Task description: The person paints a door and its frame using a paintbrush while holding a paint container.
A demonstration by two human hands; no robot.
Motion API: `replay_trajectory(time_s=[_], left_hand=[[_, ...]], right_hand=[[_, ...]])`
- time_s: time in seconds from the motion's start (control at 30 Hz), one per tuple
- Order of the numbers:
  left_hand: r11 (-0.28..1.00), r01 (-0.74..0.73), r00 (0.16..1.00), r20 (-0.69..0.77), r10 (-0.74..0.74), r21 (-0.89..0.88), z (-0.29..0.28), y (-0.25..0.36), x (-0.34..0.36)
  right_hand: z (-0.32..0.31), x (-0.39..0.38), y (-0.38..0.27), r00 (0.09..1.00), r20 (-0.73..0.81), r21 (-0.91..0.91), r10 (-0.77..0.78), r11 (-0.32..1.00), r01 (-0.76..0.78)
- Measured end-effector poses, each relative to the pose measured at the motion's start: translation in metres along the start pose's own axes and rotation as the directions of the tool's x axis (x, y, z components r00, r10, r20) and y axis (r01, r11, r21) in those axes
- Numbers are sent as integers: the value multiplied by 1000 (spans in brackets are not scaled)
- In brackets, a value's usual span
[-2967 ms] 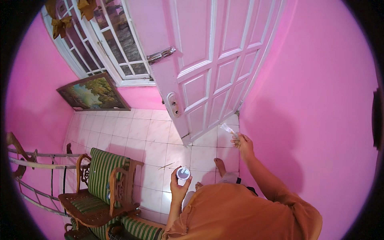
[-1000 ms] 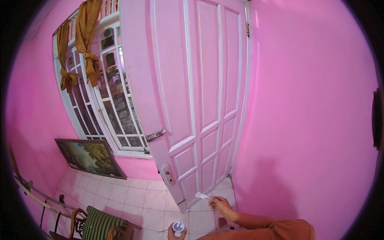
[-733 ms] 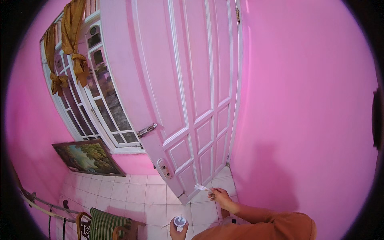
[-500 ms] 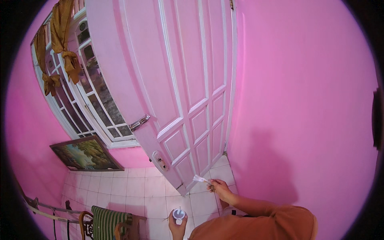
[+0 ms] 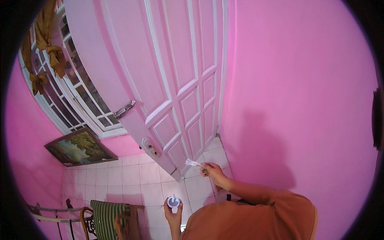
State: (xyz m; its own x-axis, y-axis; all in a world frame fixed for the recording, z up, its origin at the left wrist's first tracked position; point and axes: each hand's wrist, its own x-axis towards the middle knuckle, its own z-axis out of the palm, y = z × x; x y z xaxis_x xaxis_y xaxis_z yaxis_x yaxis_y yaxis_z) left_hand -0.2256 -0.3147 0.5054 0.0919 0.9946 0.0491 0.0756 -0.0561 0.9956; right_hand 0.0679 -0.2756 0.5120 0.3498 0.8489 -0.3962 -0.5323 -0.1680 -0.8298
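Note:
A small white cup (image 5: 173,201) with greyish paint in it is held in my left hand (image 5: 173,217), low in the middle. A pale stick or handle stands in the cup. My right hand (image 5: 213,172) is closed round the handle of a paintbrush (image 5: 193,163) whose white bristles point left. The bristles are near the lower part of the pink panelled door (image 5: 167,96); whether they touch it I cannot tell. White strips edge the door's panels. Its metal handle (image 5: 125,109) and a lock plate (image 5: 151,147) sit along the left edge.
A framed landscape picture (image 5: 80,148) leans below the window (image 5: 86,92), which has tied brown curtains (image 5: 55,56). At the lower left stands a chair with a green striped back (image 5: 105,219), beside a metal rail (image 5: 56,219). A pink wall (image 5: 296,88) rises on the right, above pale floor tiles (image 5: 120,180).
The whole view has shifted, so the door, window and chair lie a little higher or further left. Both hands also appear slightly higher and further left, still holding the cup and paintbrush.

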Motion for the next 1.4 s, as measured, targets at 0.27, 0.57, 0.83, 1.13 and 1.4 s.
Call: replay_trajectory(time_s=[0.27, 0.57, 0.83, 1.13, 1.4], left_hand=[[999, 17, 1000, -18, -17, 30, -3, -2, 3], [998, 51, 999, -13, -50, 37, -1, 0, -1], [998, 55, 998, -30, -54, 22, 0, 1, 5], [997, 46, 999, 19, -47, 60, 2, 10, 11], [997, 65, 998, 5, -65, 43, 2, 4, 8]], right_hand=[[6, -3, -4, 999, 44, -27, 24, 999, -23], [8, 5, 6, 998, 54, -23, 45, 999, -44], [2, 8, 10, 997, 17, -5, 79, 997, -79], [-3, 7, 11, 999, 26, -12, 37, 999, -36], [2, 6, 6, 999, 22, -9, 47, 999, -47]])
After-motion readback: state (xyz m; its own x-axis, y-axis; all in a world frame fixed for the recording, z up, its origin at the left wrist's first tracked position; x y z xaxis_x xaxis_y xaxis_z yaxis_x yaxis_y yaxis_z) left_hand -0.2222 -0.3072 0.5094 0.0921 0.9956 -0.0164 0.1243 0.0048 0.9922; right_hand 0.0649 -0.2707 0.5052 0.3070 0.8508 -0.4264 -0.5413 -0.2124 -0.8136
